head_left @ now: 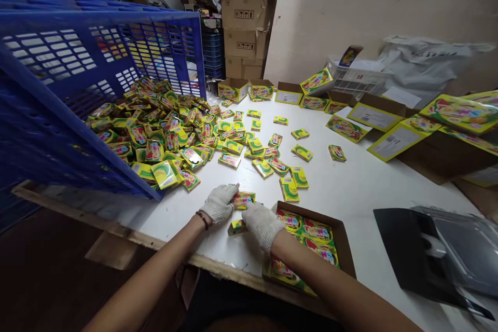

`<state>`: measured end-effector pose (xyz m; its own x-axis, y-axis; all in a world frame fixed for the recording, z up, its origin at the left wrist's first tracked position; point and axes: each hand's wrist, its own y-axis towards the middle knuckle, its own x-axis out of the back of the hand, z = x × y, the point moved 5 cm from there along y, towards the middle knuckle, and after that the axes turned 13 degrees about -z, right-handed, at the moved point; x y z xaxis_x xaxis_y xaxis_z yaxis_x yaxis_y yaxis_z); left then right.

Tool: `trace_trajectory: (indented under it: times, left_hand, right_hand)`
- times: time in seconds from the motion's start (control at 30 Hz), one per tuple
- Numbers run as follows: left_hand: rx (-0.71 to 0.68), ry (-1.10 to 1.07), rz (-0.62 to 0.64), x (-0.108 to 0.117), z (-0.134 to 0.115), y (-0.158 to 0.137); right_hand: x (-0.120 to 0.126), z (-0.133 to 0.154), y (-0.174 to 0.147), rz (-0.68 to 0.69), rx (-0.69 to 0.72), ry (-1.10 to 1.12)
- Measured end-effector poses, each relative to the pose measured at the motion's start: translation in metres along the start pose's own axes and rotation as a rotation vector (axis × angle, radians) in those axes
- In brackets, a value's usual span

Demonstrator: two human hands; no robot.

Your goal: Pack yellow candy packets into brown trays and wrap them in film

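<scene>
My left hand [220, 203], in a white knitted glove, grips the left end of a small yellow-green box [245, 198] printed with bright letters. At the near right corner of that box my right hand [263, 225], gloved too, has its fingers closed against it. Just left of the right hand, another small box [236, 226] lies on the table, partly covered. Beside my right forearm sits an open carton [347, 249] with rows of the same boxes inside; the forearm hides part of it.
A tipped blue crate [105, 15] spills a heap of small boxes [155, 135] onto the white table [218, 179]. Several open cartons [383, 114] line the back and right. A black object with clear plastic [412, 249] lies at right. Stacked cardboard boxes [247, 26] stand behind.
</scene>
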<state>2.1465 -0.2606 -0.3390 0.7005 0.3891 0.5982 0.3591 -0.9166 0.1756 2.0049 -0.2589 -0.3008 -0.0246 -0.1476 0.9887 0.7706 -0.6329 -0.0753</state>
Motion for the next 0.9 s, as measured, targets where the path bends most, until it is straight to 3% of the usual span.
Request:
trace_trajectory:
  times: [0.07, 0.13, 0.27, 0.37, 0.43, 0.5, 0.57, 0.63, 0.7, 0.77, 0.83, 0.9]
  left_hand:
    - [0.054, -0.011, -0.001, -0.005, 0.005, 0.007]
    - [0.146, -0.031, -0.062, -0.005, 0.013, 0.007]
    - [0.312, -0.133, -0.203, 0.002, 0.021, -0.015]
    - [0.369, -0.266, -0.176, 0.001, 0.009, -0.039]
    - [0.362, -0.379, -0.084, -0.004, -0.004, -0.053]
    - [0.351, -0.495, -0.027, -0.009, -0.015, -0.064]
    - [0.348, -0.548, -0.047, -0.011, -0.019, -0.072]
    - [0.317, -0.536, -0.066, -0.012, -0.021, -0.077]
    - [0.188, -0.433, -0.023, -0.013, -0.025, -0.078]
    - [0.026, -0.201, 0.015, -0.010, -0.026, -0.070]
    - [-0.062, 0.046, -0.011, 0.001, -0.021, -0.048]
    - [-0.064, 0.180, -0.083, 0.017, -0.011, -0.013]
  right_hand:
    - [0.005, -0.011, -0.004, -0.067, -0.148, 0.221]
    - [0.005, -0.022, -0.006, -0.114, -0.390, 0.655]
    - [-0.015, -0.016, -0.007, -0.015, -0.759, 1.504]
    - [-0.027, -0.007, -0.013, 0.075, -0.860, 1.644]
    - [-0.026, -0.006, -0.020, 0.147, -0.819, 1.514]
    - [-0.015, -0.012, -0.024, 0.170, -0.700, 1.214]
    - [0.007, -0.025, -0.022, 0.051, -0.532, 0.756]
    - [0.033, -0.030, -0.013, -0.124, -0.276, 0.297]
    - [0.043, -0.023, -0.003, -0.189, 0.040, 0.021]
    - [0.033, -0.014, 0.005, -0.071, 0.275, -0.101]
    - [0.018, -0.011, 0.011, 0.061, 0.349, -0.194]
    - [0.006, -0.010, 0.017, 0.088, 0.377, -0.265]
